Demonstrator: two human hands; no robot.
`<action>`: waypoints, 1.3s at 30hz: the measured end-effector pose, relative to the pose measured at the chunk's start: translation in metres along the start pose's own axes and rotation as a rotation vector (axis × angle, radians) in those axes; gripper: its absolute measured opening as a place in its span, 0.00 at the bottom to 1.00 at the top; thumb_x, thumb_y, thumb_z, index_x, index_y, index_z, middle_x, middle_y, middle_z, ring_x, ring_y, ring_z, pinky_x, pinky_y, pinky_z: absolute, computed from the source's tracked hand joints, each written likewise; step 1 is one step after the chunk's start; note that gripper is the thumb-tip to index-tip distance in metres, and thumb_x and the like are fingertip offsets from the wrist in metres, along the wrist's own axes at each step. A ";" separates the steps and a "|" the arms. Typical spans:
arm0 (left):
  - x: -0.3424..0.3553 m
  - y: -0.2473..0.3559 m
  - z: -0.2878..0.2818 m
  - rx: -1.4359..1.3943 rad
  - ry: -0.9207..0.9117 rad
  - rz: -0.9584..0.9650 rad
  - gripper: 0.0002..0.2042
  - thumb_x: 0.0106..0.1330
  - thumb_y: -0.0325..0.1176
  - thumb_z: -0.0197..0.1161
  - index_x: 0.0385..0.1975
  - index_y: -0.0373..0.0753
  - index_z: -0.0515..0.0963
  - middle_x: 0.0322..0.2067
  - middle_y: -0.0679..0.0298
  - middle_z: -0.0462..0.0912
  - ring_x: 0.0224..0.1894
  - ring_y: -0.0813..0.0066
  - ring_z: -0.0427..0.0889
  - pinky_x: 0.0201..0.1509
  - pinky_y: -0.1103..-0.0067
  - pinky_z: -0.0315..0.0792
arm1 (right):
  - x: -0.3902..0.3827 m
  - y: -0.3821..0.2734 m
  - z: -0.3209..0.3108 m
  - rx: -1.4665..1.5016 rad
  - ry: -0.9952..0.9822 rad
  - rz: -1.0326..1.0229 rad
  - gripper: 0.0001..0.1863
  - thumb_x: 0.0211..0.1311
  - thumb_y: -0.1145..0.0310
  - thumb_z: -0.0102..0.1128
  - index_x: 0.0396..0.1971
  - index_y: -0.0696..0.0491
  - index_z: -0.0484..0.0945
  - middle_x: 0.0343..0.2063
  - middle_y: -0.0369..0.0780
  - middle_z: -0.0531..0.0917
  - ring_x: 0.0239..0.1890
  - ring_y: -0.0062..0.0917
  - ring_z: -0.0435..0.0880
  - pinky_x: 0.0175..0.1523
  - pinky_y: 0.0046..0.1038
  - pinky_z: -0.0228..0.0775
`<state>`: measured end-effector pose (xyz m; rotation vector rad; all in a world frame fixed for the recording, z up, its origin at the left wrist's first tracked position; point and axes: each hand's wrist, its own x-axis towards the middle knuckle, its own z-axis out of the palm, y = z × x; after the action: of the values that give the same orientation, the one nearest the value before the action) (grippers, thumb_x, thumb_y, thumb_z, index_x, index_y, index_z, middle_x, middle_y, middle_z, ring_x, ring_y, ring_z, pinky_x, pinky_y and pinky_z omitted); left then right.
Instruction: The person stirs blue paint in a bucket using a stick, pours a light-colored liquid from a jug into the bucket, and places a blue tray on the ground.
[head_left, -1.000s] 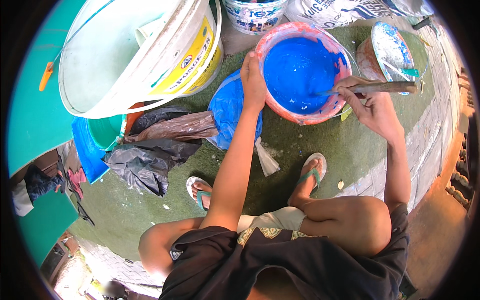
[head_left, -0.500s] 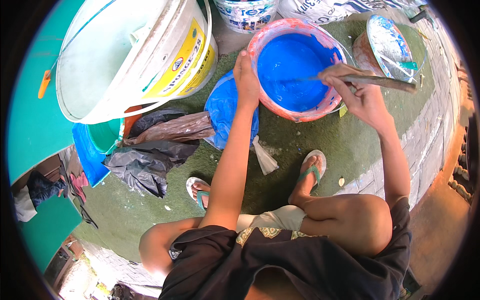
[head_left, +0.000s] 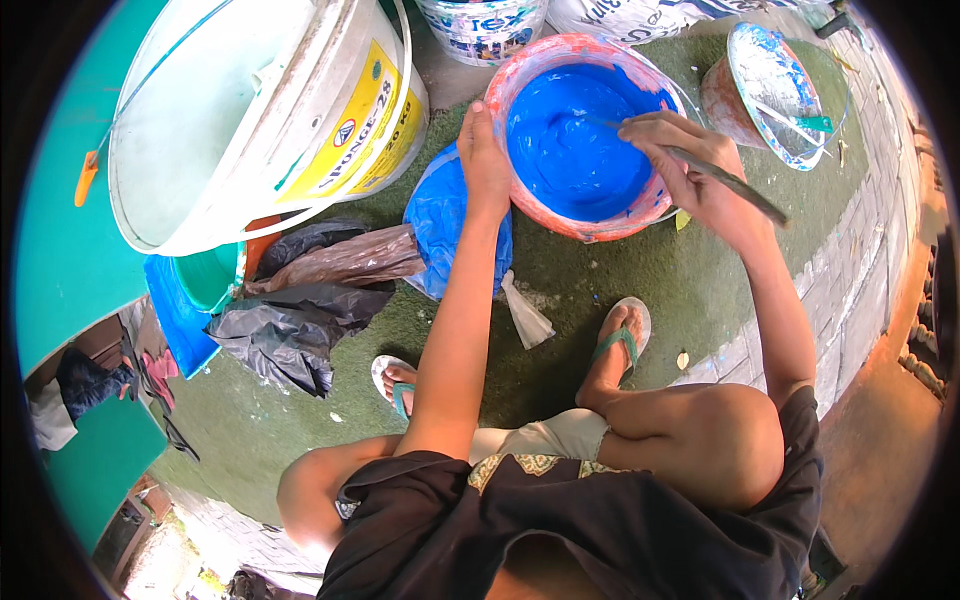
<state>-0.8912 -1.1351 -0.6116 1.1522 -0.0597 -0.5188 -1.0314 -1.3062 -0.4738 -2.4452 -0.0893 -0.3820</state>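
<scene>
My left hand [head_left: 484, 160] grips the left rim of a red, paint-smeared bucket [head_left: 592, 228] of bright blue paint [head_left: 572, 170]. My right hand [head_left: 705, 180] holds a long stick-like tool [head_left: 762, 202] at a slant, its thinner end in the paint. A blue plastic bag [head_left: 435, 225] lies just left of the bucket, partly behind my left forearm. Right of the bucket stands a paint-stained pail [head_left: 728, 105] with a white-and-blue smeared top and a green-handled tool [head_left: 812, 124] across it.
Large white bucket [head_left: 175, 140] at upper left, another bucket [head_left: 480, 35] behind, white sack [head_left: 630, 18] at back. Crumpled dark bags [head_left: 285, 330], green container [head_left: 205, 275], blue tray [head_left: 170, 320] on the left. My sandalled feet [head_left: 615, 350] rest on green turf [head_left: 700, 280], edged by grey pavers [head_left: 840, 310].
My right hand has moved up and left with the stick, whose handle now slants down to the right. The paint's surface has shifted. My left hand stays on the rim.
</scene>
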 end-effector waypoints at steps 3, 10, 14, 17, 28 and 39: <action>0.001 -0.001 0.000 0.020 0.013 0.026 0.25 0.80 0.48 0.45 0.56 0.29 0.75 0.52 0.54 0.80 0.52 0.68 0.80 0.60 0.73 0.73 | -0.004 -0.003 -0.013 -0.126 -0.089 0.094 0.09 0.63 0.79 0.60 0.43 0.59 0.82 0.39 0.44 0.86 0.32 0.42 0.84 0.38 0.36 0.78; 0.002 -0.004 -0.001 -0.045 -0.006 0.019 0.24 0.81 0.47 0.45 0.56 0.30 0.76 0.51 0.55 0.82 0.52 0.70 0.80 0.59 0.74 0.73 | -0.014 -0.014 -0.012 0.140 -0.154 0.086 0.05 0.64 0.78 0.61 0.37 0.60 0.84 0.36 0.43 0.87 0.32 0.37 0.85 0.37 0.31 0.78; 0.002 -0.002 -0.001 -0.076 -0.017 -0.013 0.24 0.81 0.48 0.45 0.55 0.31 0.77 0.51 0.56 0.83 0.52 0.71 0.80 0.59 0.75 0.73 | -0.001 0.002 0.005 0.060 -0.046 -0.026 0.06 0.64 0.78 0.61 0.39 0.60 0.83 0.38 0.45 0.87 0.38 0.39 0.86 0.42 0.34 0.79; 0.001 -0.001 -0.001 -0.016 0.021 -0.016 0.24 0.81 0.48 0.45 0.56 0.31 0.76 0.51 0.56 0.83 0.51 0.71 0.80 0.59 0.75 0.73 | 0.001 0.001 -0.005 -0.056 -0.068 0.062 0.06 0.64 0.81 0.59 0.39 0.62 0.82 0.37 0.48 0.86 0.41 0.41 0.86 0.44 0.35 0.79; 0.003 -0.005 -0.003 -0.038 -0.013 0.026 0.25 0.81 0.48 0.46 0.56 0.30 0.76 0.52 0.55 0.82 0.52 0.70 0.80 0.59 0.74 0.73 | -0.024 -0.019 -0.015 0.141 -0.187 0.068 0.08 0.62 0.79 0.60 0.40 0.60 0.84 0.38 0.45 0.87 0.37 0.40 0.87 0.42 0.33 0.81; -0.002 0.003 0.003 -0.100 -0.028 -0.060 0.25 0.80 0.48 0.46 0.59 0.30 0.73 0.54 0.54 0.80 0.54 0.67 0.81 0.60 0.71 0.75 | -0.043 0.007 -0.034 -0.137 -0.049 0.282 0.06 0.68 0.79 0.58 0.40 0.62 0.82 0.38 0.46 0.87 0.40 0.34 0.87 0.48 0.32 0.79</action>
<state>-0.8925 -1.1359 -0.6076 1.0513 -0.0230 -0.5845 -1.0799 -1.3315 -0.4659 -2.5550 0.2670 -0.2081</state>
